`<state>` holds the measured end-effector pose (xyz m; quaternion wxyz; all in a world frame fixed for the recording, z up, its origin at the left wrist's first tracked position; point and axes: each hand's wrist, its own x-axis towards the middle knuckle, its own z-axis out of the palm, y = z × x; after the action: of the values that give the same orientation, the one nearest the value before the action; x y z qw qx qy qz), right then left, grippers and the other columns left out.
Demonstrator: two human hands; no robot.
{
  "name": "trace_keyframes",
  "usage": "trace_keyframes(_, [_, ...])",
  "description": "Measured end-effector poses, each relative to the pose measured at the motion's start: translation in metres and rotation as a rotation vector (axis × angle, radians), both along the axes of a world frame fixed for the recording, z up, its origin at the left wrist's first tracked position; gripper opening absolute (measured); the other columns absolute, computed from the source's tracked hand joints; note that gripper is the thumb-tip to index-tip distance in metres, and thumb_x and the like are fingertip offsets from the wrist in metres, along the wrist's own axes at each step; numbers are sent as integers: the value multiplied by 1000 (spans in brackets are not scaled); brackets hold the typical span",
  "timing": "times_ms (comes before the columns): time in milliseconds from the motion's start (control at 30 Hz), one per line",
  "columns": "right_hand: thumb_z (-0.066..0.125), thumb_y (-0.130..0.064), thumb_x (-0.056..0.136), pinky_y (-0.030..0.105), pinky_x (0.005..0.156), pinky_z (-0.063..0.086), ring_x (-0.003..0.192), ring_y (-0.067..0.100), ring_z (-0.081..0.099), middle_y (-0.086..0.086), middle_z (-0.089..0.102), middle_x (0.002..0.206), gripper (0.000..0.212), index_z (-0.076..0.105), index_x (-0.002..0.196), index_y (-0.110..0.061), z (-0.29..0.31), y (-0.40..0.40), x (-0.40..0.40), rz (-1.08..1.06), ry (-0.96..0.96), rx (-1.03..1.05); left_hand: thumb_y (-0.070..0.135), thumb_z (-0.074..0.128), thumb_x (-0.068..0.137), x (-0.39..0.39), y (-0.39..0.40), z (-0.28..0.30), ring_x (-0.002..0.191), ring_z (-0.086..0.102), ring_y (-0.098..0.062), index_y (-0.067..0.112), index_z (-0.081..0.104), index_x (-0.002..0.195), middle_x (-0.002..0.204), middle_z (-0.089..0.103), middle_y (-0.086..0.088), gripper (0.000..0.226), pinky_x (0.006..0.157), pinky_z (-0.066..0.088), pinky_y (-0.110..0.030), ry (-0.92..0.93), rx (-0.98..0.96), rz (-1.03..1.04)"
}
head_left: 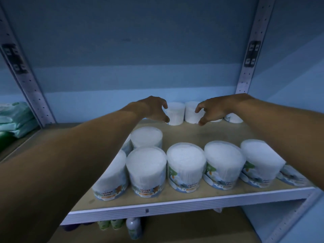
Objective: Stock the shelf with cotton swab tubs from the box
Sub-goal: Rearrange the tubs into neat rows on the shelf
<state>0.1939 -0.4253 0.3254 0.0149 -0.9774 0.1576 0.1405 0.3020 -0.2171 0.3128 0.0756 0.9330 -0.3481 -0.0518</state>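
Now reaching deep into shelf [192, 199]: left hand [154, 107] and right hand [213, 109] curled wide, holding nothing, by back cotton bud tubs [175, 114].

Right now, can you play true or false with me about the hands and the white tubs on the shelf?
1. Both hands reach to the back of the shelf. True.
2. The left hand grips a tub from the front row. False: it is at a back-row tub.
3. The right hand holds a bottle. False: it holds nothing.
4. Front tubs read "Cotton Buds". True.
5. Bottles stand on the shelf below. True.
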Motion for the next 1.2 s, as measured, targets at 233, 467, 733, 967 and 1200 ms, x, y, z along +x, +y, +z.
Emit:
trace_keyframes(233, [68, -56, 85, 44, 110, 40, 134, 31, 45, 7, 36, 152, 83, 29, 154, -33, -27, -25, 36, -18, -113, -60, 49, 71, 84, 28, -50, -21, 137, 42, -21, 28, 39, 149, 151, 41, 2, 75, 106, 38, -36, -64, -1, -39])
trace_keyframes(467, [68, -56, 86, 49, 110, 40, 138, 33, 40, 8, 26, 156, 92, 15, 158, -31, -41, -40, 74, -23, -144, -38, 51, 71, 83, 55, -88, -36, 141, 37, -27, 25, 29, 154, 155, 32, -3, 86, 111, 38, -41, -63, 26, -47])
trace_keyframes(733, [67, -58, 85, 48, 106, 43, 135, 35, 43, 11, 32, 152, 93, 15, 157, -29, -53, -51, 106, -41, -126, -82, 50, 71, 84, 76, -103, -44, 132, 45, -25, 23, 37, 148, 145, 43, -4, 78, 102, 43, -36, -54, -19, -33])
trace_keyframes(967, [69, -47, 87, 42, 93, 48, 115, 30, 55, 12, 50, 137, 81, 21, 148, -26, -62, -53, 118, -81, -201, -1, 50, 77, 79, 79, -106, -41, 125, 49, -26, 22, 43, 142, 137, 45, -7, 76, 94, 44, -34, -58, -26, -48])
trace_keyframes(1200, [72, -50, 84, 46, 104, 36, 115, 30, 54, 9, 56, 133, 78, 26, 142, -26, -55, -49, 112, -51, -179, -107, 47, 76, 82, 72, -104, -43, 124, 49, -28, 24, 43, 140, 139, 48, -7, 70, 98, 45, -36, -37, -16, -35])
